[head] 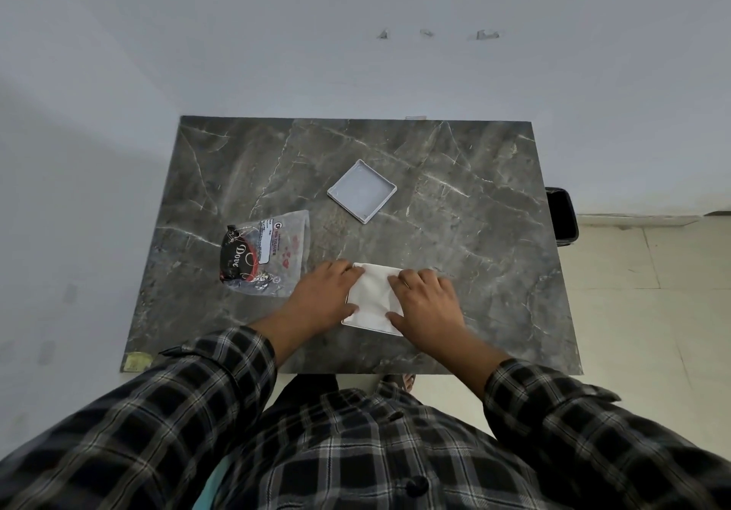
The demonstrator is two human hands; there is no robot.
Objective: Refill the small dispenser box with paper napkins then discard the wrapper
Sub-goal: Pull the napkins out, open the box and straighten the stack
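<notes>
From the head camera, a dark marble-patterned table (455,232) stands against a pale wall, and everything below is placed relative to the white box (372,325) near its front edge. White napkins (374,292) fill the top of that box. The left hand (324,296) lies flat at the box's left side, fingers stretched out, their tips touching the napkins' far left corner. The right hand (427,303) presses down on the right side of the napkins, fingers spread and slightly bent, thumb at the near edge; neither hand is closed around anything. The clear plastic wrapper (263,258), printed in black and red, lies flat just left of the box. Beyond the box sits a shallow square lid (362,191), inner side up. A black bin (561,214) stands off the table, far right of the box.
</notes>
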